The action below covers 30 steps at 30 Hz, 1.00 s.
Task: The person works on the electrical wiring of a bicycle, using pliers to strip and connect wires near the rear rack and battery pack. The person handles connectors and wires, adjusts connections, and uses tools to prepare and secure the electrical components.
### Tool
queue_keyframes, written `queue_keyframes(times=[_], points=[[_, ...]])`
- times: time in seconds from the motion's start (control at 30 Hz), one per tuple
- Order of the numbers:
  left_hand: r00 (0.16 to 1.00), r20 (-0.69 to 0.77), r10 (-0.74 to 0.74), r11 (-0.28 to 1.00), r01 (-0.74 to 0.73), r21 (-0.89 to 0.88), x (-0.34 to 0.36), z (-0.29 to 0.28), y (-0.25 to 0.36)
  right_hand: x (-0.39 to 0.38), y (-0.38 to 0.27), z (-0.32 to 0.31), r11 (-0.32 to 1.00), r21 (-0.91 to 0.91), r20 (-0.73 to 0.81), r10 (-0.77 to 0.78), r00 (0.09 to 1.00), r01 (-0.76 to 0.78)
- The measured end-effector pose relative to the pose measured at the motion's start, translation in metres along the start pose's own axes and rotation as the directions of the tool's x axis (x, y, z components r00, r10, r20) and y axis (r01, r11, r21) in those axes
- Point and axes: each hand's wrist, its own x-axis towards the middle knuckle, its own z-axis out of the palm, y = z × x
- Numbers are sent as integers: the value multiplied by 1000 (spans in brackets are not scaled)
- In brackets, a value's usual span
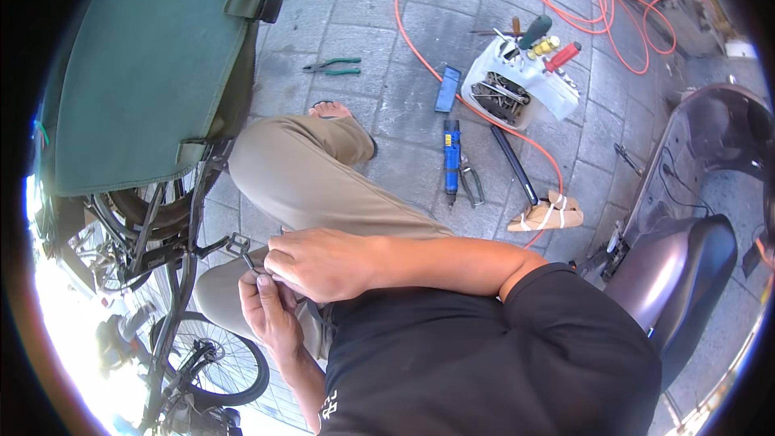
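Note:
My left hand [270,315] has thumb and fingers pinched on a thin dark metal rod [249,261] that sticks out toward the bicycle's pedal [237,243]. Whether the rod touches the pedal I cannot tell. Right against it, my right hand [319,265] is closed with curled fingers, back of the hand upward. What it holds, if anything, is hidden beneath. Both hands are above my bent legs, beside the crank of a dark bicycle frame [194,254].
A green bag [145,73] covers the bicycle's upper part; a spoked wheel [262,371] is lower left. On the paving lie green-handled pliers [343,65], a blue tool [451,157], dark-handled pliers [473,182], a black tube [514,165], an orange hose [420,52], and a white tool container [557,101].

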Motion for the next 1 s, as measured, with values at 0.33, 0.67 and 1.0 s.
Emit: queue_keyframes(times=[0.33,0.67,1.0], points=[[987,106,124,983,-137,120,7,-7,3,6,-2,-17,986,161,-127,-30,991,50],[995,83,47,996,-40,-79,16,5,9,-2,-7,-38,976,213,-238,88,967,-36],[985,-139,97,957,-131,-260,35,-57,6,-9,175,-119,806,112,-569,532,628,-581]])
